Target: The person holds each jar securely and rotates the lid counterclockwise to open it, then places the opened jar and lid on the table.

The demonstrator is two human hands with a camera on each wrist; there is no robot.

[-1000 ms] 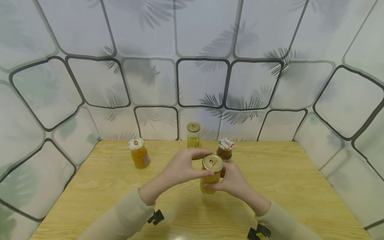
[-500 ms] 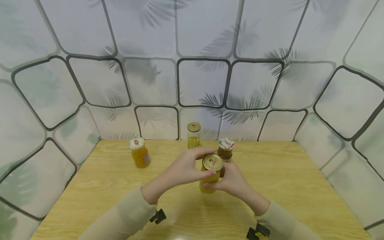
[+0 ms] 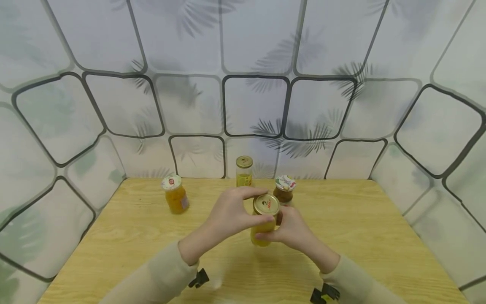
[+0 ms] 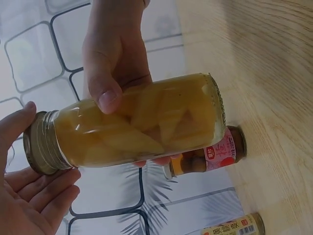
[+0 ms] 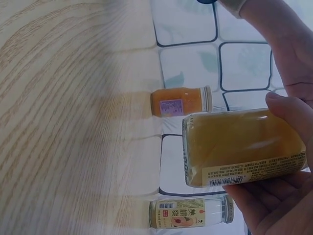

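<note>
A tall glass jar (image 3: 261, 228) of yellow fruit pieces is held above the table, upright or nearly so, in front of the person. The right hand (image 3: 297, 230) grips its body, thumb on the near side; the left wrist view shows that thumb lying across the glass jar (image 4: 146, 122). At the top, the left hand (image 3: 229, 213) holds the gold metal lid (image 3: 266, 204) between thumb and fingers. Its thumb and fingertips meet opposite edges of the lid (image 4: 41, 144) in the left wrist view. The lid is on the jar. A printed label with a barcode shows in the right wrist view.
On the wooden table (image 3: 144, 253), a jar of orange preserve (image 3: 176, 199) stands at left. A gold-lidded jar (image 3: 244, 171) with a yellow label stands at the back, and a smaller dark jar (image 3: 283, 192) just behind the hands. A patterned fabric wall (image 3: 254, 105) encloses the table.
The print on the lid has turned a little counterclockwise. Hands and jar have shifted slightly left in the head view, partly with the camera. The other jars stay put.
</note>
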